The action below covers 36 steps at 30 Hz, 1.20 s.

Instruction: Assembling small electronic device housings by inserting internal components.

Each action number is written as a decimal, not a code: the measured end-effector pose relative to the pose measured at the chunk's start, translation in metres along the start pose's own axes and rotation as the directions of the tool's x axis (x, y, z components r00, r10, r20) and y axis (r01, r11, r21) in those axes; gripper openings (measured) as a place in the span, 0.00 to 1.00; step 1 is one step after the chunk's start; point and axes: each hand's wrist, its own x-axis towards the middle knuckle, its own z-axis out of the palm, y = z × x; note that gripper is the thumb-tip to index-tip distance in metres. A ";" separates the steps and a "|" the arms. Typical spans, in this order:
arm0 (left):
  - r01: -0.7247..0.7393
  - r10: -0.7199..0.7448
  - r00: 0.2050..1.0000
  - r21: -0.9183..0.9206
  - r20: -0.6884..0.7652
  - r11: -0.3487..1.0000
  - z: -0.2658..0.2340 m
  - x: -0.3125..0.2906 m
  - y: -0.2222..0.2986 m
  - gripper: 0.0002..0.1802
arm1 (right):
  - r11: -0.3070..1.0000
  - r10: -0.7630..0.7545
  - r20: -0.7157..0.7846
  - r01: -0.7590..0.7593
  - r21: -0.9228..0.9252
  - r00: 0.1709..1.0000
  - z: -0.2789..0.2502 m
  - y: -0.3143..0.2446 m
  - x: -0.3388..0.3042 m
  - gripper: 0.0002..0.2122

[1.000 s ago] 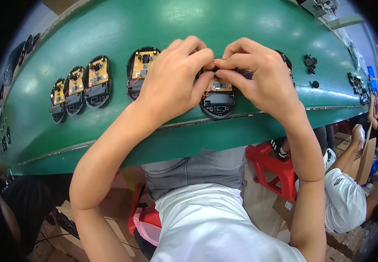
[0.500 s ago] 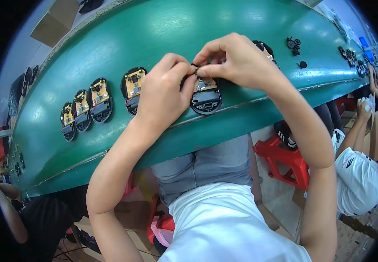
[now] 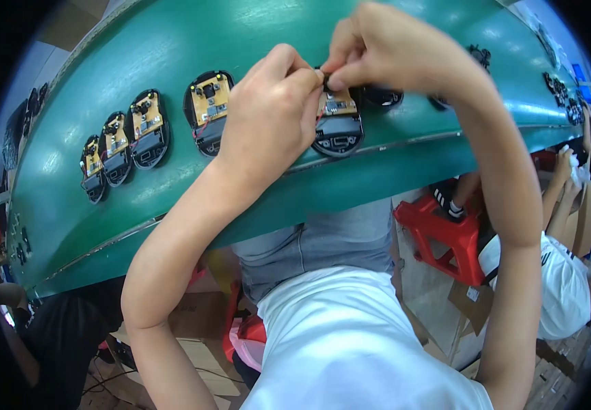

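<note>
An open computer mouse base (image 3: 340, 135), a black shell with a tan circuit board and a battery compartment, lies upright on the green table. My left hand (image 3: 271, 113) is closed at its upper end, thumb and fingers pressed together and covering part of the board. Opposite, my right hand (image 3: 384, 51) is closed in a pinch at the same end, slightly blurred by motion. A small black part (image 3: 327, 83) shows between the fingertips of both hands; its exact kind is mostly hidden. Another open mouse base (image 3: 208, 102) lies just left of my left hand.
Three more mouse bases (image 3: 148, 130) stand in a row farther left. Dark shells (image 3: 383, 97) lie right, partly behind my right arm. Loose black parts (image 3: 478, 58) sit beyond, with more (image 3: 562, 96) at the far right. A red stool (image 3: 442, 236) stands below the table near a co-worker (image 3: 562, 287).
The view has shifted, so the table and mouse bases appear higher. My right hand has lifted slightly and blurs; both hands stay at the same mouse base.
</note>
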 end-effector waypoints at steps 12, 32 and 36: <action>0.031 -0.031 1.000 -0.009 0.006 0.999 -0.004 -0.002 0.005 0.07 | 0.947 -0.160 -0.543 -0.027 -0.321 0.824 0.073 -0.012 -0.016 0.04; 0.052 -0.054 0.995 0.020 0.079 0.998 0.002 0.005 0.006 0.04 | 0.957 -0.022 -0.376 -0.090 -0.276 0.926 0.049 -0.009 0.004 0.10; 0.035 -0.033 0.997 -0.030 0.064 0.999 0.003 0.003 0.008 0.06 | 0.973 -0.066 -0.501 -0.057 -0.225 0.863 0.073 0.001 -0.011 0.06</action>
